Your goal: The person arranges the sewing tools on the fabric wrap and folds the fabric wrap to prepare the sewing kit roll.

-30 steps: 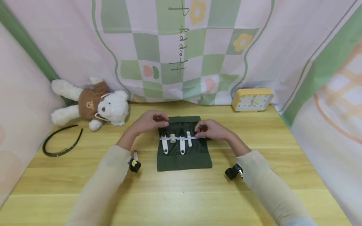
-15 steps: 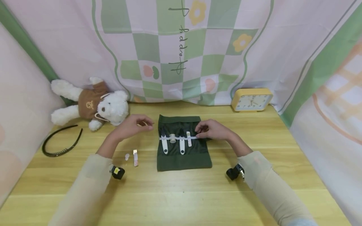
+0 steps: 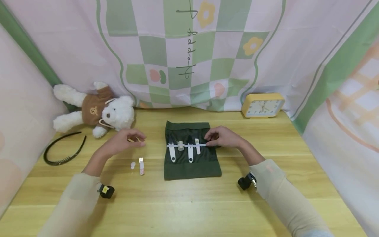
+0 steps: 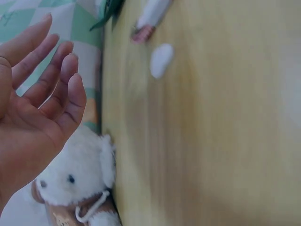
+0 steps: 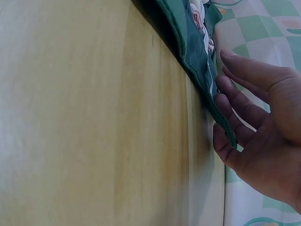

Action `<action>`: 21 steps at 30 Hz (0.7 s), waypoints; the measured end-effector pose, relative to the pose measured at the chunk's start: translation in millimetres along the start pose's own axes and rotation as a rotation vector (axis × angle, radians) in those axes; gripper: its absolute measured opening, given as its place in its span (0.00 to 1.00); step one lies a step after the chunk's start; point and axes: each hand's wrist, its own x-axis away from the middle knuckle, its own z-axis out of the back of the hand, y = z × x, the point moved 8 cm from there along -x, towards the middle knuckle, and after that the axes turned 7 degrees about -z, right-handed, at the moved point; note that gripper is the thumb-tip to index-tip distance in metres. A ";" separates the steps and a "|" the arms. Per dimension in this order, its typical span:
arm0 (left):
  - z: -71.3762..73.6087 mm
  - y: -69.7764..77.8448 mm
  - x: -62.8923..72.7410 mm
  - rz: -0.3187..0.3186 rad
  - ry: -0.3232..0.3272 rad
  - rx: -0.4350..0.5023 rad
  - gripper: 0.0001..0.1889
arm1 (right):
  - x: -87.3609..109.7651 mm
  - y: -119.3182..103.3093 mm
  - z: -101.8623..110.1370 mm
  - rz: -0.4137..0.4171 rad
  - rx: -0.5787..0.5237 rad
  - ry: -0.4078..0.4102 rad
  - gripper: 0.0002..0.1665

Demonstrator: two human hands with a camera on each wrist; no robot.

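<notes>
A dark green cloth roll [image 3: 192,172] lies unfolded on the table. Its white elastic band [image 3: 185,145] holds two white-handled tools with black tops [image 3: 172,153], a small pale cylinder [image 3: 180,145] and a slim white piece like a nail clipper [image 3: 198,146]. My right hand [image 3: 226,136] touches the roll's right edge; in the right wrist view the cloth edge crosses its loosely bent fingers, the thumb apart. Nothing is in my left hand [image 3: 124,143], raised left of the roll, fingers loosely bent. Below it lie a small clipper-like piece with a shiny end [image 3: 142,166] and a white flat bit [image 3: 133,165].
A white plush dog in a brown top [image 3: 94,108] lies at the back left, with a black headband [image 3: 63,161] in front of it. At the back right stands a yellow clock [image 3: 263,105]. A checkered cloth [image 3: 189,52] hangs behind the wooden table [image 3: 189,214].
My left hand has moved away from the roll to the left and toward me, uncovering the clipper-like piece and white bit. My right hand has stayed at the roll's right edge.
</notes>
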 end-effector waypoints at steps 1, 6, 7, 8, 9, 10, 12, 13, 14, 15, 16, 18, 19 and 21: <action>0.5 -2.1 2.9 0.004 0.001 -0.004 0.18 | 0.1 0.5 -0.3 -0.003 0.002 0.001 0.12; 0.3 -10.5 14.3 -0.003 -0.010 -0.007 0.17 | 0.9 2.0 -1.0 -0.018 0.006 0.005 0.13; 0.4 -11.5 16.0 -0.006 -0.013 -0.006 0.17 | 0.9 2.0 -1.0 -0.020 0.007 0.004 0.13; 0.3 -12.9 17.2 -0.008 -0.016 -0.003 0.17 | 0.8 1.9 -1.1 -0.021 0.010 0.005 0.12; 0.5 -13.8 18.6 -0.006 -0.018 -0.004 0.17 | 0.9 1.7 -1.3 -0.024 0.012 0.005 0.12; 0.8 -14.8 19.9 -0.004 -0.020 -0.006 0.17 | 0.9 1.5 -1.6 -0.026 0.015 0.005 0.12; 1.7 -16.9 23.3 0.007 -0.029 -0.011 0.18 | 0.9 1.4 -2.5 -0.031 0.023 0.003 0.12; 2.1 -17.8 25.1 0.015 -0.035 -0.013 0.18 | 0.8 1.6 -3.0 -0.033 0.030 0.003 0.12; 2.6 -19.0 27.1 0.022 -0.042 -0.018 0.18 | 0.8 1.4 -3.5 -0.036 0.035 0.002 0.12; 3.0 -20.1 29.2 0.029 -0.048 -0.019 0.19 | 0.8 1.2 -4.0 -0.038 0.038 0.000 0.12; 3.2 -21.1 31.4 0.034 -0.058 -0.021 0.19 | 0.7 0.7 -4.6 -0.035 0.044 -0.002 0.12; 2.8 -23.2 35.7 0.049 -0.083 -0.029 0.20 | 0.6 0.5 -5.2 -0.036 0.054 -0.006 0.12; 2.5 -24.3 37.7 0.056 -0.094 -0.032 0.20 | 0.4 0.2 -5.3 -0.035 0.057 -0.008 0.11; 1.3 -26.2 40.8 0.061 -0.117 -0.036 0.20 | 0.4 -0.5 -5.2 -0.036 0.059 -0.011 0.11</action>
